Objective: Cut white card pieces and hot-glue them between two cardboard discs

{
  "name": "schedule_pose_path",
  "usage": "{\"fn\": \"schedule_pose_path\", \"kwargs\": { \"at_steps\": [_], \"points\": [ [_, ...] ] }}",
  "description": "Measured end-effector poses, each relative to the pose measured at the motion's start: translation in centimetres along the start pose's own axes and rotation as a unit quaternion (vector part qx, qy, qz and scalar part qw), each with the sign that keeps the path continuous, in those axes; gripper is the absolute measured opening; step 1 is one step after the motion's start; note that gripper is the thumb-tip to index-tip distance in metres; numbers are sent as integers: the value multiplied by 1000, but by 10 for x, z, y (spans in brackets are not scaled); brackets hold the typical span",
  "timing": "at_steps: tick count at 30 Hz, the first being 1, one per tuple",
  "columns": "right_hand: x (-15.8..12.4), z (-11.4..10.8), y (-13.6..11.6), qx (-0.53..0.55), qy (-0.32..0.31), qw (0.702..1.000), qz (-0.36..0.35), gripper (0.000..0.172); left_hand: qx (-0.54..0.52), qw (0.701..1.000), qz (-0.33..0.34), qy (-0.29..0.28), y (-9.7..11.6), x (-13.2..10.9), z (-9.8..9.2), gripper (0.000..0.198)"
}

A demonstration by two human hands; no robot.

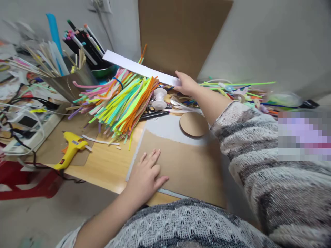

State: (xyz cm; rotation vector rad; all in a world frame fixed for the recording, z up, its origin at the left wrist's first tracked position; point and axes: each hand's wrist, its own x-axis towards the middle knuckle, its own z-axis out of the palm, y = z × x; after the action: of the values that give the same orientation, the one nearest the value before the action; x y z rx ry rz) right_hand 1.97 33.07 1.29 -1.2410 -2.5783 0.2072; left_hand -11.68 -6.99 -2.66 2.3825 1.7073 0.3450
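My right hand (186, 83) reaches to the back of the desk and pinches one end of a long white strip (139, 68), thin and flat like card. The strip slants up to the left above a bundle of colourful pipe cleaners (124, 100). My left hand (146, 174) lies flat with its fingers spread on a brown cardboard sheet (186, 168). Under that sheet is a pale grey sheet (162, 127). A round cardboard disc (193, 124) rests beyond the cardboard's torn far edge, below my right forearm.
A yellow glue gun (71, 148) lies on the left, its cable near the desk edge. Behind it stand a metal cup (74, 82) of sticks, several markers (85, 44) and a power strip (38, 127). A white spool (159, 99) and loose craft bits line the back. Tall cardboard (181, 34) leans against the wall.
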Motion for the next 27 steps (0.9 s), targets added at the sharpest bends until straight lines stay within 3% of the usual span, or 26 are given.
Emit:
{"fn": "schedule_pose_path", "kwargs": {
  "at_steps": [3, 6, 10, 13, 16, 19, 21, 23, 27],
  "points": [
    [23, 19, 7, 19, -2, 1000, -5, 96, -4, 1000, 2, -2, -1, -1, 0, 34],
    [28, 24, 2, 32, 30, 999, -9, 88, -2, 1000, 7, 1, -2, -1, 1, 35],
    [12, -7, -18, -6, 72, 997, 30, 78, 0, 1000, 3, 3, -2, -1, 0, 34],
    [-17, -45, -30, -29, 157, 986, 41, 69, -2, 1000, 6, 7, -2, 0, 1, 34],
    [-72, -80, -41, 2, 231, 973, 31, 62, 0, 1000, 9, 13, -1, 0, 2, 34],
    [-157, -102, -55, 61, 230, 971, -15, 58, 3, 1000, 9, 19, -1, -1, 2, 34],
    [-222, -106, -64, 112, 189, 976, -6, 54, 4, 999, 10, 31, 0, -1, 2, 33],
    [-286, -100, -69, 148, 104, 983, 29, 47, 6, 999, 9, 53, 2, -2, 1, 33],
    [-378, -70, -64, 91, -2, 995, 37, 47, 41, 996, -37, 65, 9, -5, 1, 33]
  ]
}}
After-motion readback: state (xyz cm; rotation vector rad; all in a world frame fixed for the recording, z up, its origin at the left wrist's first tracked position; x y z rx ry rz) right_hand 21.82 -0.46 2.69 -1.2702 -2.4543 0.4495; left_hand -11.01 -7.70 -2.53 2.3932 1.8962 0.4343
